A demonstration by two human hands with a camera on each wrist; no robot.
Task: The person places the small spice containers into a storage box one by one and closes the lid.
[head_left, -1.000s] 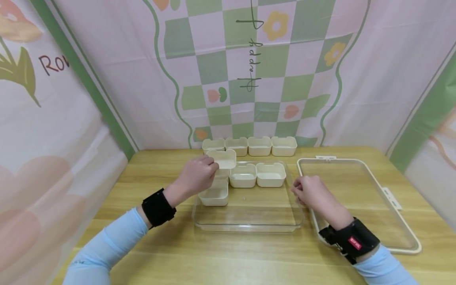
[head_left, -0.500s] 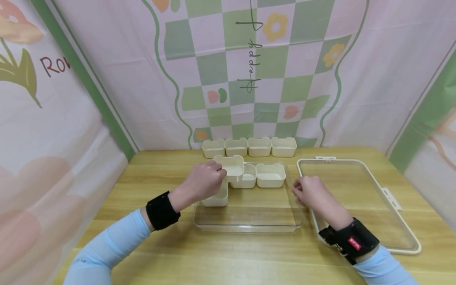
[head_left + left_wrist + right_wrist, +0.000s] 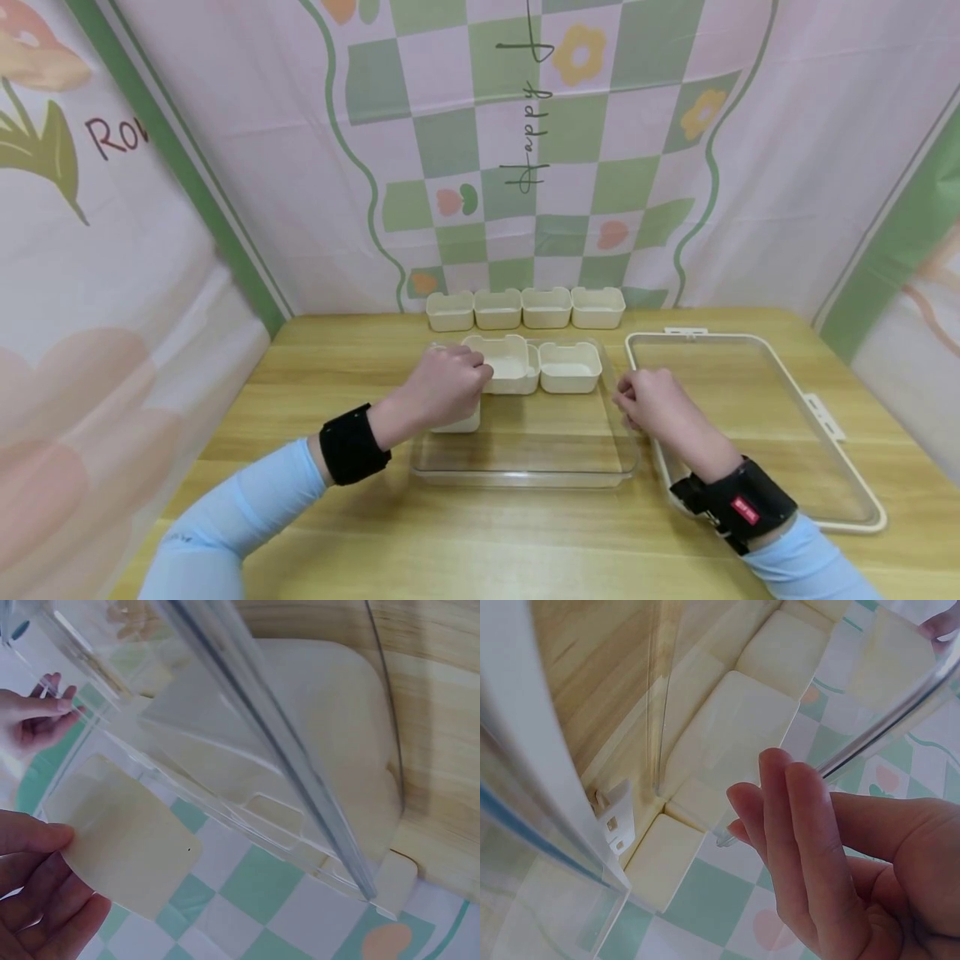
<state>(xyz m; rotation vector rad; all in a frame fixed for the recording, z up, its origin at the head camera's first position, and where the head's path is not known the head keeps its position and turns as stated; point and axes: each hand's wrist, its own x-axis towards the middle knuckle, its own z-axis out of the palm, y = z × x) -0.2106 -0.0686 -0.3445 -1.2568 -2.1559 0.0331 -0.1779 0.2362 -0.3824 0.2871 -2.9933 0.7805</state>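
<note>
My left hand [image 3: 442, 385] pinches a small cream-coloured plastic box [image 3: 507, 357] by its left side, above the clear plastic container [image 3: 525, 480]. In the left wrist view, thumb and fingers meet at one edge of that held box [image 3: 124, 840]. It overlaps another cream box [image 3: 533, 379] behind it in the head view. Beside that, a further cream box [image 3: 570, 371] sits in the container's back right part. One more cream box [image 3: 459, 422] is partly hidden under my left hand. My right hand [image 3: 660, 408] is by the container's right wall, its fingers [image 3: 814, 847] loosely bent and holding nothing.
Along the table's back edge, several more cream boxes [image 3: 547, 310] stand in a row against the patterned cloth [image 3: 562, 167]. On the right lies a clear lid with a cream frame [image 3: 731, 337] and side clips [image 3: 825, 419]. Wooden tabletop [image 3: 480, 542] extends in front.
My left hand has carried the held box right and toward me, from the container's back left to over the middle box. My right hand has stayed put.
</note>
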